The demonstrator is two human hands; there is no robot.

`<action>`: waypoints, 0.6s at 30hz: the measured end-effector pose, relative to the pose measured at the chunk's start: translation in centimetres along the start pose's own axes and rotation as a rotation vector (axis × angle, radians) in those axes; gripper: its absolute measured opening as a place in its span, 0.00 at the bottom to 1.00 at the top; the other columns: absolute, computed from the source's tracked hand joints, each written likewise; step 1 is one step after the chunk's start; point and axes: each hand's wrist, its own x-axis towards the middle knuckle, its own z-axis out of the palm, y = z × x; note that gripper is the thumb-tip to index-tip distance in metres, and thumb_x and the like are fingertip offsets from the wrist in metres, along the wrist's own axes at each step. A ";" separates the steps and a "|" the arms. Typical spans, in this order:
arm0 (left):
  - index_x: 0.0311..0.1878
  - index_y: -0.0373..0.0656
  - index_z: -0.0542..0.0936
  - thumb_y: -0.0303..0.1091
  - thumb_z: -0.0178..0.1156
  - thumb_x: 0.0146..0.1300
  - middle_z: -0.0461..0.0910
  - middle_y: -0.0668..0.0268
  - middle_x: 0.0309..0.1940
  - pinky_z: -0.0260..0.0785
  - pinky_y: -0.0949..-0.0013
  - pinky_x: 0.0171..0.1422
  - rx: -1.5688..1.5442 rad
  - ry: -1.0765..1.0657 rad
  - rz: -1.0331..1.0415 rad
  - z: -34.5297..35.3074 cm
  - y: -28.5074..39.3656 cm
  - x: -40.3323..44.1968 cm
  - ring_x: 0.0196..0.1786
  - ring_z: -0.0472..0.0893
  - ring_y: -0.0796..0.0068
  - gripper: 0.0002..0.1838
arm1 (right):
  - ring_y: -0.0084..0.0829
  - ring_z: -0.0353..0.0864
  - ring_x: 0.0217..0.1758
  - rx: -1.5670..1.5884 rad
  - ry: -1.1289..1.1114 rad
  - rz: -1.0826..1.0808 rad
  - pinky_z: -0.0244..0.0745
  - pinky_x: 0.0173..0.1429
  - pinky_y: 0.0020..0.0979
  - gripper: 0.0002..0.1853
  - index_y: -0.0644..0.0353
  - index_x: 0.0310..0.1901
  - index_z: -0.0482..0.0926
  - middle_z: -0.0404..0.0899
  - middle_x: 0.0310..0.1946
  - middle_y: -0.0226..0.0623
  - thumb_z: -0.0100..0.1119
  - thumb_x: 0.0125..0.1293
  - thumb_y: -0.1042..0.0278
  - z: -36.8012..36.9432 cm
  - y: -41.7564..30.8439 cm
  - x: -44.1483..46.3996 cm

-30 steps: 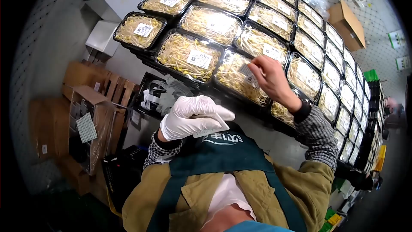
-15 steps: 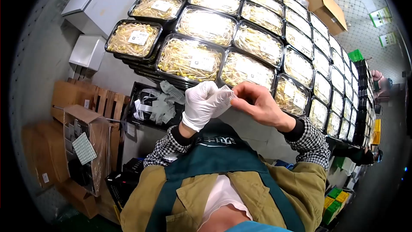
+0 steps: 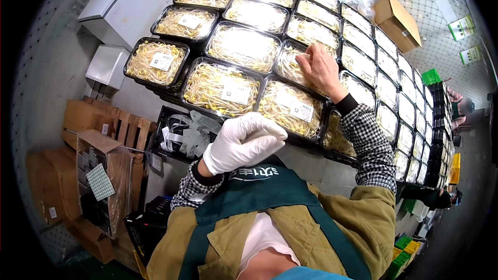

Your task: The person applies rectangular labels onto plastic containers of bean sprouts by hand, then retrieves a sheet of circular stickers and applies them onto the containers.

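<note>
My left hand [image 3: 244, 142], in a white glove, is curled in front of my apron with fingers and thumb pressed together; whatever it holds is hidden. Bare, my right hand [image 3: 320, 70] reaches over a tray of bean sprouts [image 3: 291, 65] in the second row, fingertips bent down at its lid; anything between them cannot be made out. Just beyond the glove are two front-row trays, a labelled sprout tray [image 3: 222, 87] and another labelled sprout tray [image 3: 290, 108].
A black crate [image 3: 174, 137] with label strips stands left of my glove. Cardboard boxes [image 3: 101, 150] lie at the left, near a grey cabinet [image 3: 122, 8]. An open carton [image 3: 397, 21] stands beyond the stacked trays. At the far right is another person [image 3: 459, 109].
My right hand first came back from a front tray to my glove, then moved forward over a second-row tray. My gloved hand stayed near my chest.
</note>
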 end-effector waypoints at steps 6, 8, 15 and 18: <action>0.29 0.37 0.77 0.33 0.63 0.64 0.75 0.72 0.14 0.58 0.81 0.17 0.131 0.369 0.125 0.7 -3.6 2.5 0.16 0.70 0.89 0.11 | 0.27 0.79 0.38 0.657 -0.262 0.201 0.73 0.43 0.30 0.13 0.63 0.45 0.76 0.79 0.37 0.39 0.56 0.67 0.61 -3.4 -2.7 -1.3; 0.25 0.38 0.76 0.34 0.64 0.63 0.74 0.73 0.13 0.58 0.80 0.17 0.189 0.411 0.045 0.5 -4.0 3.0 0.16 0.70 0.89 0.14 | 0.24 0.80 0.42 1.092 -0.597 0.198 0.74 0.48 0.29 0.12 0.64 0.44 0.78 0.82 0.41 0.37 0.56 0.68 0.63 -6.4 -7.3 -3.4; 0.39 0.33 0.83 0.29 0.64 0.62 0.80 0.67 0.22 0.63 0.80 0.22 0.021 -0.070 -0.232 -0.8 -0.1 2.2 0.21 0.75 0.87 0.08 | 0.27 0.81 0.36 0.637 -0.214 0.181 0.76 0.40 0.29 0.11 0.62 0.38 0.79 0.83 0.33 0.37 0.54 0.69 0.62 -4.8 0.8 1.9; 0.41 0.31 0.82 0.22 0.62 0.61 0.79 0.65 0.24 0.61 0.80 0.20 0.005 -0.233 0.203 0.3 0.8 1.9 0.18 0.72 0.87 0.06 | 0.40 0.75 0.29 0.124 -0.034 -0.063 0.70 0.36 0.34 0.15 0.64 0.39 0.76 0.75 0.28 0.43 0.50 0.71 0.59 -1.7 8.0 7.6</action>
